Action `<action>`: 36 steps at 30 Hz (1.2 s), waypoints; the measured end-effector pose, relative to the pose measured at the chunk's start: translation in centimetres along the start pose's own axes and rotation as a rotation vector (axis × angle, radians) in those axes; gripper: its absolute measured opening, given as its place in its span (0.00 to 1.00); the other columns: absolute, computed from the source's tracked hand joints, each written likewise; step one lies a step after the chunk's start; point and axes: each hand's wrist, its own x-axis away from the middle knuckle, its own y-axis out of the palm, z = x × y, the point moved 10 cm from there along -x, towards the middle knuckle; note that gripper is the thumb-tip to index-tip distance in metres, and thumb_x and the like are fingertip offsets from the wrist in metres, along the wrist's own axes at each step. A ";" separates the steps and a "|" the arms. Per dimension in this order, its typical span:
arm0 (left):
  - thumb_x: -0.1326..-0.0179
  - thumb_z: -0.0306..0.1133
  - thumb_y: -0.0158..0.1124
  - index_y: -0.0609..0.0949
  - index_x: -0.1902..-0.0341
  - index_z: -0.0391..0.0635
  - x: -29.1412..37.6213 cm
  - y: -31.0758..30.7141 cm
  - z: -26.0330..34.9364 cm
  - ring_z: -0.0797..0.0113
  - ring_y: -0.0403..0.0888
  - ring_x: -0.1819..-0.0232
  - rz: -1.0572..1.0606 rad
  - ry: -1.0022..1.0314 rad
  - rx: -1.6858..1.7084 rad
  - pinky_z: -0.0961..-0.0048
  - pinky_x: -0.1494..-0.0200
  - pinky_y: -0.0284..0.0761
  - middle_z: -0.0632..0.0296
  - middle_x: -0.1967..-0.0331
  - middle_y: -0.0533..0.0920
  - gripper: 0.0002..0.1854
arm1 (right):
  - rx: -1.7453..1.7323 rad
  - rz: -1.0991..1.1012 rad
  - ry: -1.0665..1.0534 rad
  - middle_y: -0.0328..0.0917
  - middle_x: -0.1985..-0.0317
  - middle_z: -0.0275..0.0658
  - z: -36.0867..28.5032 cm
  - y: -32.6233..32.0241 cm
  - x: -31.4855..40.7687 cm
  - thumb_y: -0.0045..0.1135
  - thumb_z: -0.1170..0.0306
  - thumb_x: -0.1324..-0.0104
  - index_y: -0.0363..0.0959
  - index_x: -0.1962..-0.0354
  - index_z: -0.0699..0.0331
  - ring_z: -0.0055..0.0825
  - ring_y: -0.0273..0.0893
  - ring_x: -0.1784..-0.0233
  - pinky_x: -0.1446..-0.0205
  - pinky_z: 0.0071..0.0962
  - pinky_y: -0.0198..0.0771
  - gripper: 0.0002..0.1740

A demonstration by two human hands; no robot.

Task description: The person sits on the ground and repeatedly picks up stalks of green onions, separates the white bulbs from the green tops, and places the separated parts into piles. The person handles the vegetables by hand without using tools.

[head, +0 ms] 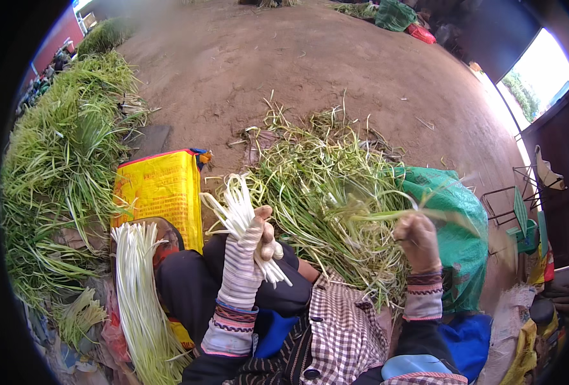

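Observation:
My left hand [260, 245], in a striped knit glove with bare-looking fingertips, is closed around a small bunch of white stalks [236, 207], perhaps blanched chives. Their ends stick out above and below the fist. To the right, my right hand [418, 238] pinches a few thin green-yellow leaves [385, 215], blurred by motion, in front of a green woven sack [462, 207]. Between the hands and beyond them spreads a heap of loose green stalks [323, 192]. A larger bundle of long white stalks [138, 279] lies left of my knee, its white ends aligned.
A yellow printed bag [169, 187] lies ahead on the left. Beyond it, a long pile of green leaves [68, 144] runs along the left side. Brown earthen floor [303, 62] stretches ahead. At right stand a metal frame [501, 202] and a green plastic container [527, 238].

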 end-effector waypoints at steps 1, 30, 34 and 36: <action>0.29 0.37 0.62 0.76 0.42 0.42 0.0 0.1 0.0 0.79 0.71 0.82 -0.009 -0.002 0.020 0.73 0.73 0.77 0.67 0.72 0.78 0.17 | 0.125 0.027 0.119 0.78 0.72 0.31 2.2 -0.2 -0.2 0.52 0.61 0.24 0.80 0.60 0.67 0.15 0.71 0.73 0.70 0.13 0.66 0.17; 0.26 0.37 0.58 0.72 0.36 0.38 -0.5 0.2 0.6 0.81 0.72 0.80 -0.013 0.023 -0.014 0.74 0.71 0.78 0.66 0.71 0.79 0.21 | 1.976 -0.109 -0.490 0.67 0.33 0.46 15.4 -3.8 -19.2 0.48 0.84 0.40 0.71 0.39 0.42 0.45 0.76 0.44 0.45 0.40 0.75 0.34; 0.26 0.38 0.58 0.72 0.36 0.38 -1.0 0.3 0.6 0.80 0.73 0.80 -0.027 0.017 0.006 0.74 0.71 0.78 0.66 0.70 0.79 0.22 | 2.005 -0.235 -0.537 0.70 0.35 0.42 16.6 -3.5 -20.8 0.55 0.75 0.39 0.77 0.48 0.41 0.43 0.78 0.49 0.48 0.38 0.75 0.23; 0.26 0.38 0.58 0.72 0.36 0.38 -1.1 0.5 0.5 0.80 0.73 0.80 -0.040 0.007 0.017 0.74 0.71 0.78 0.66 0.70 0.79 0.22 | 2.098 -0.292 -0.449 0.71 0.36 0.39 16.8 -3.3 -21.7 0.59 0.69 0.39 0.79 0.58 0.49 0.42 0.77 0.49 0.49 0.37 0.75 0.11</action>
